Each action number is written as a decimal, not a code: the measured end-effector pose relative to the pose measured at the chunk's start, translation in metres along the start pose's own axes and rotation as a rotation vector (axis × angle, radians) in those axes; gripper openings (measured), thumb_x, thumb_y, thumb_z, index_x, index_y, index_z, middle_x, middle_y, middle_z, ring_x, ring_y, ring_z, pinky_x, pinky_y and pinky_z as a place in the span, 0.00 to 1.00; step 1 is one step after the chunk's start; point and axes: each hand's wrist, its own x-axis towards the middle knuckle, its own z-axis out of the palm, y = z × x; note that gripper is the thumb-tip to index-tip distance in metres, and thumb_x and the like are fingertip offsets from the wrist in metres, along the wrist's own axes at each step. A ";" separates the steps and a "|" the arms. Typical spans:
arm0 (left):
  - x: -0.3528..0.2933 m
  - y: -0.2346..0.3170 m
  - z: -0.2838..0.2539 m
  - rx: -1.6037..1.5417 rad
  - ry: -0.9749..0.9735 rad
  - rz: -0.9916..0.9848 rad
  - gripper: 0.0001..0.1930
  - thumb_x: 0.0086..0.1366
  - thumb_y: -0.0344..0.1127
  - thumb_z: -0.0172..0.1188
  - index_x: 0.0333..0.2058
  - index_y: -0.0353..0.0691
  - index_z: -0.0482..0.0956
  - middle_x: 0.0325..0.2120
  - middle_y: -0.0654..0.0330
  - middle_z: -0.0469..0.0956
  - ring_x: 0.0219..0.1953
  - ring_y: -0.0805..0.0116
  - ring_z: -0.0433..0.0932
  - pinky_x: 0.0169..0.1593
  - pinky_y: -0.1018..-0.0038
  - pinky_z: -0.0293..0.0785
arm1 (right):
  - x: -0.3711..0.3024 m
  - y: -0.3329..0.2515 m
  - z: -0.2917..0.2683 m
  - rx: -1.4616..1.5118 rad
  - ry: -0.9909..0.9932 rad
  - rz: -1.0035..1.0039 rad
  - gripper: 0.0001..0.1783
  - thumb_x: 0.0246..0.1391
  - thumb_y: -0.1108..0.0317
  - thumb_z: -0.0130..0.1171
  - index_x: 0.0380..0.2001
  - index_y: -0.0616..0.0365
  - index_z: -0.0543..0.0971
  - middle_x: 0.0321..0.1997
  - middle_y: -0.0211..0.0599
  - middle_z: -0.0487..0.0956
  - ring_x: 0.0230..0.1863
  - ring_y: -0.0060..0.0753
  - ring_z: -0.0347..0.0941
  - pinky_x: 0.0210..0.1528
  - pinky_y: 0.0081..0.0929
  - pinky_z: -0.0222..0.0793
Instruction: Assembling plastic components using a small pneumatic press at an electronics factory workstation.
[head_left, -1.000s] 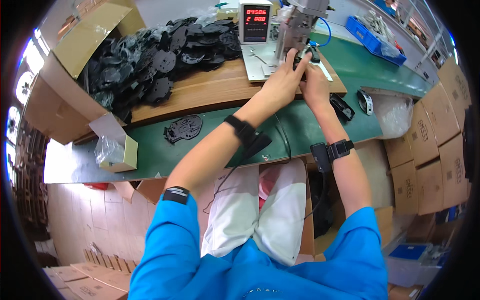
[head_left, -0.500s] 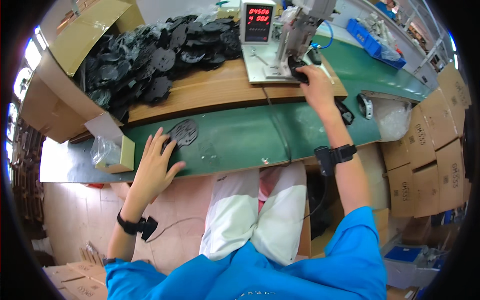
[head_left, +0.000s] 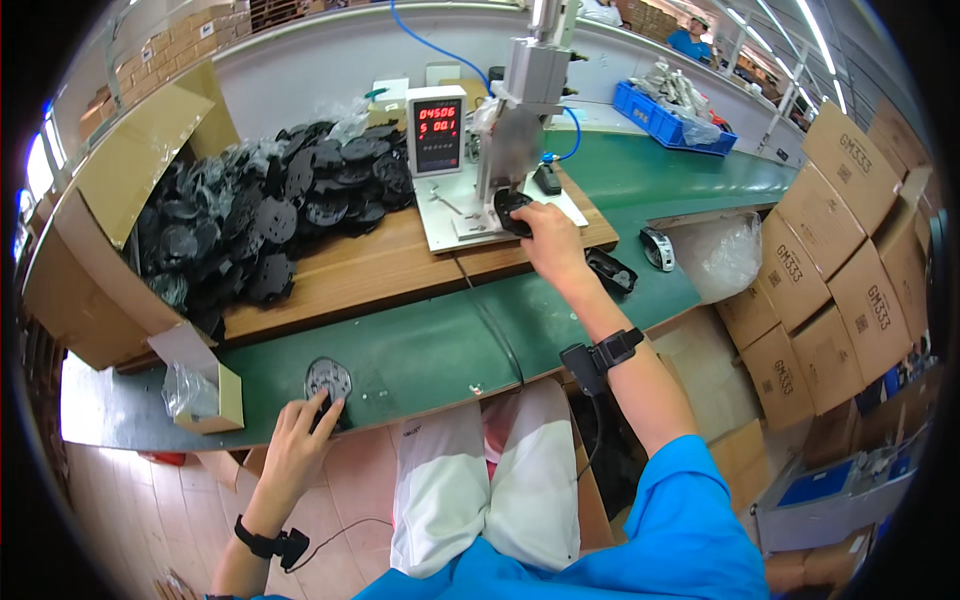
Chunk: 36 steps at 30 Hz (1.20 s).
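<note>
My left hand (head_left: 300,440) is at the near edge of the green table, with thumb and finger closed around the narrow end of a flat black plastic plate (head_left: 328,376). That plate's rounded, hole-pierced end lies on the tabletop. Reaching forward, my right hand (head_left: 550,238) grips a black plastic part (head_left: 513,212) under the head of a silver bench press (head_left: 530,95); my fingers partly hide it. A small black block (head_left: 547,180) sits on the press's white base plate (head_left: 448,236), to the right of the part.
A pile of black plastic plates (head_left: 275,218) covers the wooden board's left side. Beside the press stands a display box (head_left: 437,135) with red digits. A black shell (head_left: 610,270) and a silver-black piece (head_left: 657,249) lie right of my arm. Cartons (head_left: 835,270) are stacked at right.
The view has shifted, showing more of the press. My left thumb and fingers, spread before, have drawn together at the plate's narrow end. My right hand stays on the part at the press.
</note>
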 end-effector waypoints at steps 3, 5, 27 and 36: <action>-0.002 0.003 0.002 -0.010 0.045 0.101 0.32 0.50 0.27 0.68 0.58 0.40 0.80 0.57 0.53 0.78 0.50 0.54 0.76 0.56 0.59 0.77 | -0.003 0.000 0.003 0.028 -0.033 0.007 0.19 0.45 0.79 0.68 0.43 0.54 0.84 0.43 0.39 0.82 0.49 0.50 0.79 0.52 0.46 0.79; 0.000 0.013 -0.001 0.019 0.093 0.135 0.32 0.50 0.25 0.65 0.58 0.41 0.81 0.54 0.55 0.80 0.48 0.55 0.77 0.54 0.61 0.77 | 0.000 0.009 0.001 0.015 0.011 -0.003 0.20 0.44 0.80 0.68 0.44 0.56 0.85 0.43 0.39 0.83 0.49 0.50 0.79 0.52 0.45 0.78; 0.362 0.109 0.078 0.128 0.482 0.330 0.25 0.63 0.25 0.58 0.60 0.46 0.76 0.54 0.44 0.81 0.58 0.49 0.81 0.59 0.59 0.78 | -0.271 -0.032 -0.099 0.181 0.453 0.301 0.21 0.49 0.85 0.63 0.48 0.61 0.83 0.50 0.46 0.83 0.51 0.53 0.79 0.56 0.41 0.75; 0.372 0.122 0.081 0.101 0.406 0.290 0.21 0.63 0.24 0.57 0.55 0.42 0.74 0.52 0.43 0.81 0.56 0.49 0.81 0.55 0.59 0.80 | -0.493 0.020 -0.050 0.141 0.103 0.933 0.16 0.56 0.78 0.59 0.49 0.60 0.82 0.51 0.46 0.82 0.55 0.54 0.75 0.59 0.42 0.71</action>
